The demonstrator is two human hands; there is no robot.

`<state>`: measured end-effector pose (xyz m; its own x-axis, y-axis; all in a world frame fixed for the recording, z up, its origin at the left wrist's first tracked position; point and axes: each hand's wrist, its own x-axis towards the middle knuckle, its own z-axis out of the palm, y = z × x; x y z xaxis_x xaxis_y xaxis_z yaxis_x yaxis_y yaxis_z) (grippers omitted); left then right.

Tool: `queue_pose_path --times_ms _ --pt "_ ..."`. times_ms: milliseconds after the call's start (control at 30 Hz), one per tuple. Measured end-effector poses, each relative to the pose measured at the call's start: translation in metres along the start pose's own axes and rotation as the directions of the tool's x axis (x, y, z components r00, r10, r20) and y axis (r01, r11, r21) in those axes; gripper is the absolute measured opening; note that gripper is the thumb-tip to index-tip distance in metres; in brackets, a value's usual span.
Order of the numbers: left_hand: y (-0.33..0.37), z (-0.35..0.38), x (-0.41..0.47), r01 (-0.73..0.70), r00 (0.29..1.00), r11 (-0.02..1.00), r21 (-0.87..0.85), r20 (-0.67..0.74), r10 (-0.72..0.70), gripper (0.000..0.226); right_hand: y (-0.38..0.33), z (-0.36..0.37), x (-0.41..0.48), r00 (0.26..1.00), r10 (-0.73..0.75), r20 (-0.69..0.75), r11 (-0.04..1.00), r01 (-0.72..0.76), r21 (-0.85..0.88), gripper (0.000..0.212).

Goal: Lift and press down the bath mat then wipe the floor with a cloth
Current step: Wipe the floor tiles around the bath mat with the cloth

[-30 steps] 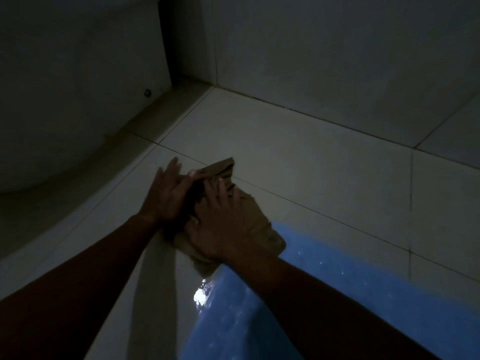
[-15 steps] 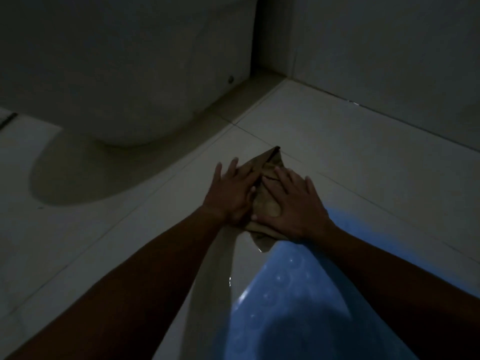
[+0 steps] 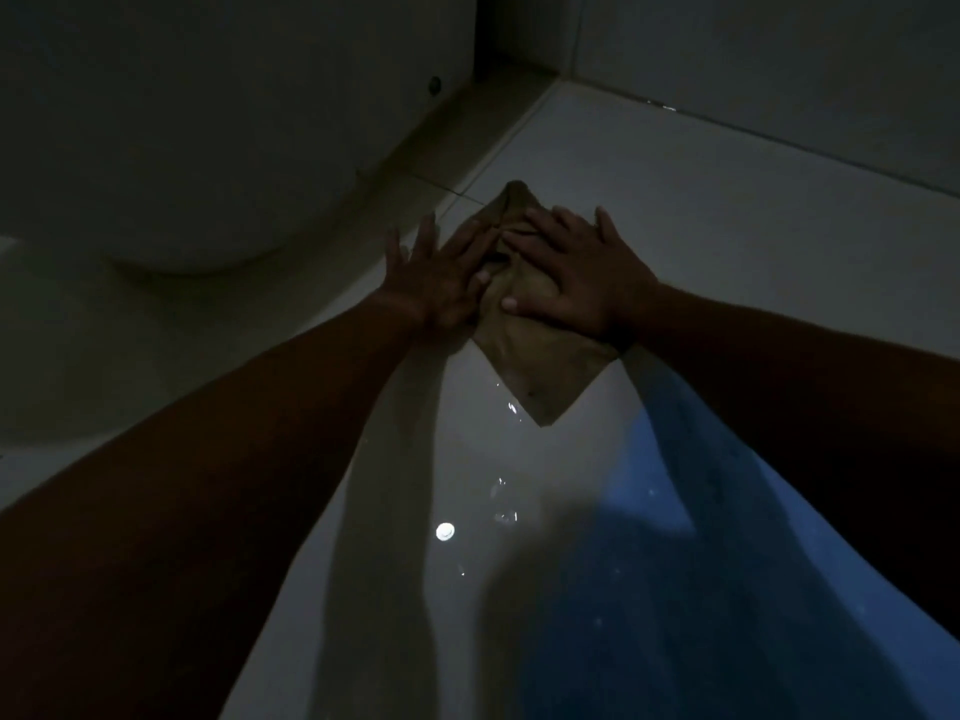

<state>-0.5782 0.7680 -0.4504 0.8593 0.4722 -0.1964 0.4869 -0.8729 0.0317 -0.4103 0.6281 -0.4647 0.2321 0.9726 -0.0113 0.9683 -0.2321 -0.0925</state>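
A brown cloth [image 3: 540, 371] lies flat on the pale tiled floor [image 3: 727, 210] in dim light. My left hand [image 3: 436, 283] presses its left edge with spread, straight fingers. My right hand [image 3: 576, 278] lies flat on the cloth's middle, fingers straight. Both forearms reach in from the bottom of the view. The blue bath mat [image 3: 701, 563] lies on the floor at the lower right, partly under my right arm, its near corner just behind the cloth.
A white toilet base [image 3: 208, 148] stands at the upper left, close to my left hand. A tiled wall [image 3: 779, 54] runs along the back. Wet glints [image 3: 504, 517] show on the floor below the cloth.
Both hands have pushed the cloth farther from the bath mat toward the wall corner, and more of the cloth's near corner now shows. The view has shifted a little.
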Motion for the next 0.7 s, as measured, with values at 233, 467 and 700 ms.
queue_pose_path --times_ms 233,467,700 --pt "-0.017 0.014 -0.043 -0.176 0.984 0.98 -0.09 -0.029 0.174 0.066 -0.042 0.011 -0.06 0.995 0.101 -0.009 0.99 -0.1 0.103 0.086" --pt "-0.022 0.03 -0.09 -0.242 0.968 0.968 -0.065 -0.087 0.237 0.072 -0.106 0.022 -0.118 0.974 0.226 -0.03 0.966 -0.22 0.135 0.094" --pt "-0.044 0.045 -0.168 -0.209 0.975 0.976 -0.057 -0.09 0.203 0.071 -0.161 0.028 -0.147 0.986 0.162 -0.037 0.981 -0.156 0.113 0.092"
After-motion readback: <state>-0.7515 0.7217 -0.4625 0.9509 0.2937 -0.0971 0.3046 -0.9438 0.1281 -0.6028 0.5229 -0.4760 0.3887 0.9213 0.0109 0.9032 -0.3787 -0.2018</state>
